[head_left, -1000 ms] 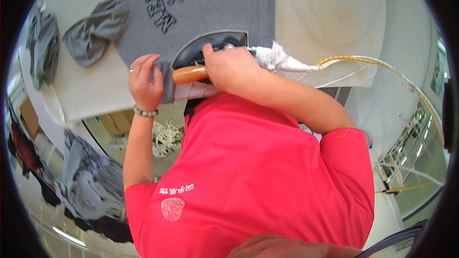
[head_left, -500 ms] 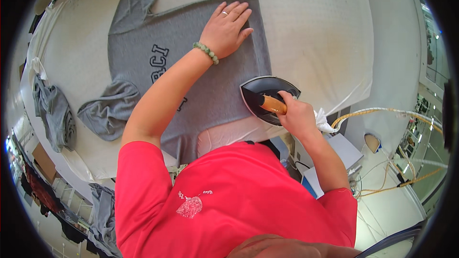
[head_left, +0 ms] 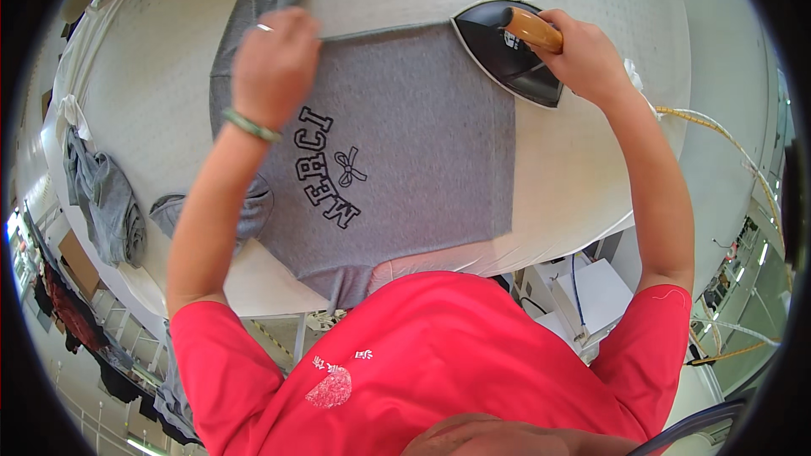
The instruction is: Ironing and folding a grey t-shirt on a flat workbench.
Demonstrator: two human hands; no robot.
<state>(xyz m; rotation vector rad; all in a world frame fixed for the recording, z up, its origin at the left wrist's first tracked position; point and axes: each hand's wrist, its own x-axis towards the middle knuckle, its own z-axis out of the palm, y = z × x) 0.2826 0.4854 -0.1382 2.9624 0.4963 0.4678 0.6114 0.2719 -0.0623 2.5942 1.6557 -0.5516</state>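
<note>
A grey sweatshirt (head_left: 422,143) with dark printed letters and a bow lies spread flat on a white padded ironing table (head_left: 152,84). My left hand (head_left: 274,63), with a ring and a green bracelet, presses flat on the sweatshirt's upper left part near its far edge. My right hand (head_left: 587,55) grips the wooden handle of a black iron (head_left: 511,55), which rests at the sweatshirt's upper right corner, partly on the table cover.
A crumpled grey garment (head_left: 106,198) lies at the table's left edge. A yellow-wrapped hose (head_left: 718,139) runs from the iron off to the right. White boxes (head_left: 596,291) stand under the table on the right.
The iron has moved from the sweatshirt's near right side up to its far right corner. My left hand has shifted left along the far edge.
</note>
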